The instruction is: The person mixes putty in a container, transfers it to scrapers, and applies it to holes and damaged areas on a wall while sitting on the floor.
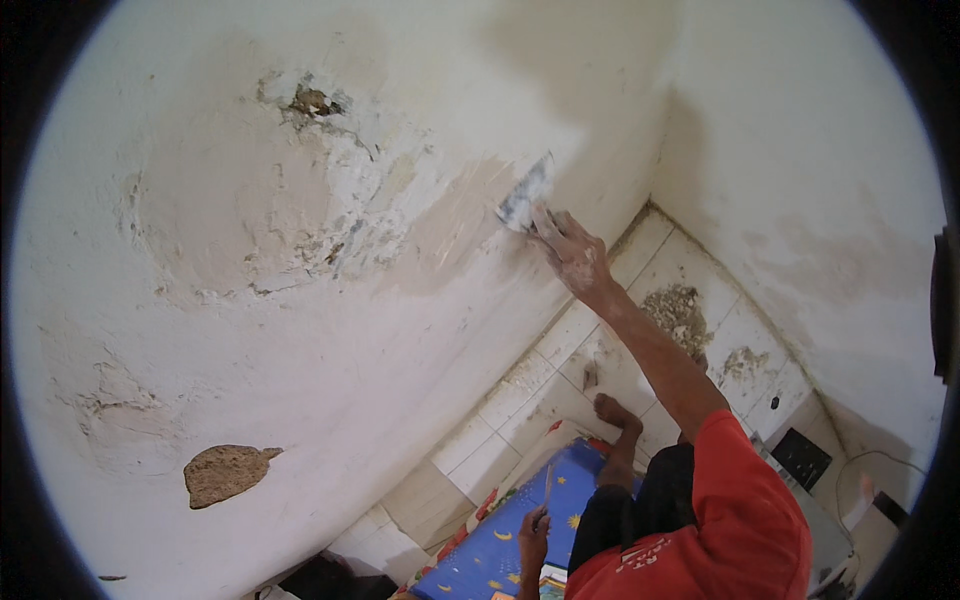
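My right hand (pixel 575 250), dusted with white, reaches out to the wall (pixel 330 380) with its fingers closed round the handle of a putty knife (pixel 525 195). The wide, white-smeared blade lies at the wall surface, beside a scraped beige patch (pixel 455 225). Low down near my lap, my left hand (pixel 533 543) is closed on a thin upright tool (pixel 548 487), seen nearly edge-on; it looks like a second scraper. Left of the blade, the plaster is cracked and flaking round a dark hole (pixel 315 100).
A brown bare patch (pixel 230 474) breaks the wall at lower left. Crumbled debris (pixel 678 315) lies on the floor tiles (pixel 495 465) by the corner. A blue mat (pixel 490 545) with moons and stars is beneath me. At right are a black square object (pixel 801 457) and a cable (pixel 880 453).
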`<state>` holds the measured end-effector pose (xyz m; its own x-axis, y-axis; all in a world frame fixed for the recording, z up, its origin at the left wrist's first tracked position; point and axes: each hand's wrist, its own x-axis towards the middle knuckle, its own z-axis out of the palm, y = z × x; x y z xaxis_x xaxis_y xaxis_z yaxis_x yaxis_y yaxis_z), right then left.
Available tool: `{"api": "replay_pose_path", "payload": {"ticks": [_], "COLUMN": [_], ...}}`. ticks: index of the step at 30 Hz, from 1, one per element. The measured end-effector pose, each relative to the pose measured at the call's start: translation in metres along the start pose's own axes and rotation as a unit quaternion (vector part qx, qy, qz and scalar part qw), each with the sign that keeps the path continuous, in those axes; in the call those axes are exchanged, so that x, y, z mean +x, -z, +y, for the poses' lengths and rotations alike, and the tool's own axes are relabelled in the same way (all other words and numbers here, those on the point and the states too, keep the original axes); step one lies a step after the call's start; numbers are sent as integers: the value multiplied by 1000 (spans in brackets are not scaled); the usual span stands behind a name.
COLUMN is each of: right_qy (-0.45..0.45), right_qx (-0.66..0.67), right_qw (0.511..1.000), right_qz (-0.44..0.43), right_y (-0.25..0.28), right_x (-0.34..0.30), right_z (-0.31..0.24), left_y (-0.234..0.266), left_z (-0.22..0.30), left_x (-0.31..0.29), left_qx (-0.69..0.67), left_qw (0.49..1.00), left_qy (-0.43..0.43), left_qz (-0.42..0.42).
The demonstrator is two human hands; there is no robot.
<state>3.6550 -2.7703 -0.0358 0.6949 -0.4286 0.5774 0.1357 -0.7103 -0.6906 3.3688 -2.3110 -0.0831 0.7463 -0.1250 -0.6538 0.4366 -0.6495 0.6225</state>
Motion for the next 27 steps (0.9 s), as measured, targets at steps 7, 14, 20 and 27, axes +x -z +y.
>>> {"api": "replay_pose_path", "payload": {"ticks": [7, 14, 20, 27], "right_qy": [-134, -110, -133, -248], "right_qx": [131, 193, 237, 255], "right_qw": [982, 975, 960, 934], "right_qz": [-3, 15, -69, -9], "right_y": [32, 21, -8, 38], "right_x": [-36, 22, -69, 15], "right_z": [-21, -63, -31, -77], "left_y": [1, -4, -1, 3], "left_z": [-6, 16, 17, 1], "left_x": [3, 7, 6, 6], "left_qx": [-12, -15, -3, 20], "left_qw": [1000, 1000, 1000, 999], "left_qy": [17, 11, 0, -28], "left_qz": [9, 9, -6, 1]}}
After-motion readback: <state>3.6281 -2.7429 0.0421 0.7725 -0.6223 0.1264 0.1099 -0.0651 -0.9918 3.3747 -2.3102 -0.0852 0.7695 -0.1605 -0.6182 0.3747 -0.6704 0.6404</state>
